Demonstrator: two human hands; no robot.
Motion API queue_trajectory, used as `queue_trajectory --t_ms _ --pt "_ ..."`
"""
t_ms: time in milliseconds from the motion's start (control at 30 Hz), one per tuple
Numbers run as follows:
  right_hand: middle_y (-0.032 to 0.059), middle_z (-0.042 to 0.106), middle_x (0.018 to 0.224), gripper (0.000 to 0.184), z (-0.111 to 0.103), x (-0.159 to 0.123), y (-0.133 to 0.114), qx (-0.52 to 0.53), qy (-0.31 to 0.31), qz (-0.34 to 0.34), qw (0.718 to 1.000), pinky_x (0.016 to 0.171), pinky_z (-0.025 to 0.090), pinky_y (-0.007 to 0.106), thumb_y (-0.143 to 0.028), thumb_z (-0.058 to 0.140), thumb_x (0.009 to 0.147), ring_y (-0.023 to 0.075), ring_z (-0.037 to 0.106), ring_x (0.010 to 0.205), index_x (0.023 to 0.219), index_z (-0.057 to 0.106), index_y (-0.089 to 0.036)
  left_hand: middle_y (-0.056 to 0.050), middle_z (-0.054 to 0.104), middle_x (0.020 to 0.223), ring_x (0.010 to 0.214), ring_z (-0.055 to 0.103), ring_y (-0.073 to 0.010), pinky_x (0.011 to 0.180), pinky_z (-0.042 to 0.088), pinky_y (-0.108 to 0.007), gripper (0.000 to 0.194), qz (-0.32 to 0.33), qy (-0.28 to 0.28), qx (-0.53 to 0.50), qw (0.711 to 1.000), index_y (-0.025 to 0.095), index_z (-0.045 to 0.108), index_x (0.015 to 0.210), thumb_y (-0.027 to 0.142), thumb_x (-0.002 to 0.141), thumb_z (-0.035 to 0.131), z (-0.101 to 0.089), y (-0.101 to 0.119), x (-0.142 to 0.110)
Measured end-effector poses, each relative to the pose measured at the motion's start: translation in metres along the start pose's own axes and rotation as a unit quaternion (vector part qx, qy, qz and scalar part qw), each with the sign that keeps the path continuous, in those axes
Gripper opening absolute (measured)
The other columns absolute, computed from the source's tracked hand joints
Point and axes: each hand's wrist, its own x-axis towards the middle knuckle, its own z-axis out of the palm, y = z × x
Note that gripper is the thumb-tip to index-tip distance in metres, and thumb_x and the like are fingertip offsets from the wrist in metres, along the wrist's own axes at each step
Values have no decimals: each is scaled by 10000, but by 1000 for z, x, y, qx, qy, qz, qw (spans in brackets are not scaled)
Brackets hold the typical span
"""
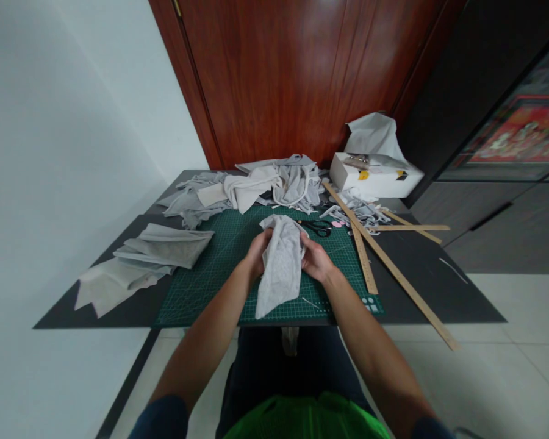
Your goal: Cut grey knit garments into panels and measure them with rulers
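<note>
Fingers of the left hand (257,252) and right hand (316,260) are partly hidden by the grey cloth (281,268). Markings on the long ruler (393,269) are too small to read. The red picture (521,131) in the cabinet is blurred and cut off by the right edge; a small item (357,161) on the white box (375,182), perhaps wrapped, is unclear.

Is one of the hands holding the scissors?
No, the scissors lie on the green mat; left hand and right hand hold gray cloth.
</note>
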Motion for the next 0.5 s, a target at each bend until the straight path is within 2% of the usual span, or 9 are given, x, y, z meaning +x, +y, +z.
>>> queue_trajectory --t_ms 67,133,200,267,333,400,500 --pt "55 796 986 461 0 6 -3 -19 35 -19 999 899 610 389 -577 817 755 273 736 1038 1046 690 -243 -82 775 760 818 777 -301 742 628 -393 323 -27 4 -27 999 172 751 922 427 727 789 -3 3 -1" --pt "59 798 1022 497 -4 12 -10 -46 81 -71 993 909 599 381 -555 829 740 267 727 1042 1095 688 -237 -70 788 810 834 780 -279 776 634 -377 347 -3 -2 -50 999 165 744 987 374 718 810 -10 11 -1" --pt "66 791 1125 562 -11 18 -21 -88 118 -138 979 926 585 370 -598 771 785 256 713 1078 1201 674 -232 -64 802 885 876 782 -265 833 636 -375 405 43 -16 -73 996 163 731 1082 342 730 822 -21 24 0" --pt "77 765 1249 617 -22 22 -35 -166 160 -195 953 950 570 351 -653 645 873 244 694 1134 1315 639 -222 -60 806 946 909 780 -253 872 632 -377 437 83 1 -85 993 168 708 1170 335 779 809 -33 38 1" --pt "97 728 1344 647 -36 23 -49 -274 217 -225 910 975 552 334 -670 483 965 239 669 1198 1386 610 -195 -66 806 976 930 777 -248 883 629 -378 433 116 32 -76 990 170 692 1230 358 848 767 -49 51 3" --pt "112 720 1361 612 -51 23 -59 -365 250 -212 871 996 537 323 -612 399 1019 249 659 1231 1395 622 -183 -73 805 968 919 774 -247 866 629 -373 424 124 69 -47 989 172 689 1250 369 879 746 -66 58 5" --pt "147 733 1334 507 -70 21 -64 -472 288 -144 821 1068 493 302 -465 411 1048 271 643 1289 1347 686 -162 -65 793 872 817 760 -243 777 624 -359 374 76 104 22 991 183 710 1167 322 827 784 -96 56 8"
